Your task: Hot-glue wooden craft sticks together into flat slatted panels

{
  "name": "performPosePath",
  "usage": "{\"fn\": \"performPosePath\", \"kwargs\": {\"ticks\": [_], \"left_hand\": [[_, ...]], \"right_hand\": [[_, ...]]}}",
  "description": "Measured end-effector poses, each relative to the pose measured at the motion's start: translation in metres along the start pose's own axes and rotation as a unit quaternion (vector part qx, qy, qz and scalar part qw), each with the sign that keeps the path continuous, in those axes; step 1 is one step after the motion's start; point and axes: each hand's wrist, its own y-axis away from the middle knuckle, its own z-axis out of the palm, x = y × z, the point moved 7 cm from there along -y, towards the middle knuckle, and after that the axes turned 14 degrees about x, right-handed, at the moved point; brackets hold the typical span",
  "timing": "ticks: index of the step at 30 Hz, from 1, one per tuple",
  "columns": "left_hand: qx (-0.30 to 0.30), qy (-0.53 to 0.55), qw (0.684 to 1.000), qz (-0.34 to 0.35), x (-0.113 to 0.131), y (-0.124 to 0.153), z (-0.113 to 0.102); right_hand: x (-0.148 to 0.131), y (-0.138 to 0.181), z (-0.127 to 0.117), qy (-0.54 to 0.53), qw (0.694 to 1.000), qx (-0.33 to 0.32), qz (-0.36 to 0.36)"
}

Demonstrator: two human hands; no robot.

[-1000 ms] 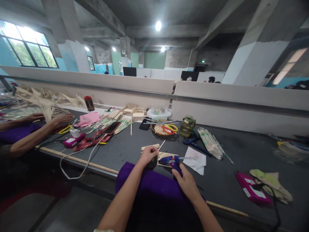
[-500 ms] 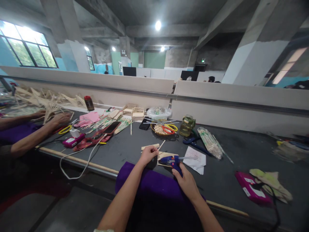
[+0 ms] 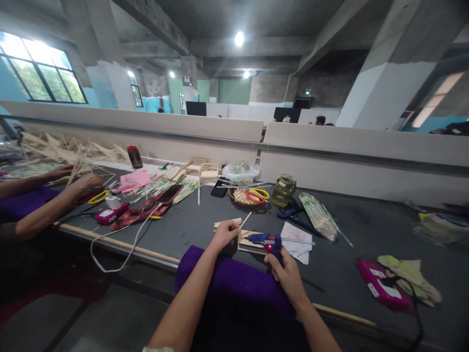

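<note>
My left hand (image 3: 225, 232) pinches a thin bamboo stick (image 3: 245, 220) that slants up to the right. Just right of it lies a small flat panel of sticks (image 3: 249, 241) on the dark table (image 3: 190, 225). My right hand (image 3: 287, 272) grips the handle of a blue glue gun (image 3: 266, 240) with a red light, its nozzle pointing left at the panel. A purple cloth (image 3: 227, 278) lies over the table edge under my forearms.
White paper (image 3: 297, 237), a basket of sticks with scissors (image 3: 249, 195), a jar (image 3: 284, 191) and a bag of sticks (image 3: 317, 210) lie beyond. A pink box (image 3: 381, 284) sits right. At the left another person's hands (image 3: 78, 185) work on sticks.
My right hand and the glue gun have shifted slightly right, away from the panel. The other person's hands at the left have moved a little. My left hand stays put.
</note>
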Motion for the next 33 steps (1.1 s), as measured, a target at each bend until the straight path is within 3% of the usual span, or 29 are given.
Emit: {"fn": "performPosePath", "kwargs": {"ticks": [4, 10, 14, 33], "left_hand": [[-0.011, 0.003, 1.000, 0.012, 0.006, 0.002, 0.002], [-0.032, -0.021, 0.997, 0.061, 0.020, 0.005, 0.004], [-0.055, -0.032, 0.996, 0.070, 0.026, 0.008, 0.007], [-0.077, -0.051, 0.994, 0.053, 0.024, 0.011, 0.011]], "right_hand": [[-0.002, -0.001, -0.020, -0.103, 0.993, 0.018, 0.059], [0.011, -0.003, -0.068, -0.020, 0.998, 0.046, 0.048], [0.023, 0.000, -0.087, 0.022, 0.998, 0.042, 0.045], [0.042, -0.002, -0.093, 0.043, 0.994, 0.068, 0.073]]}}
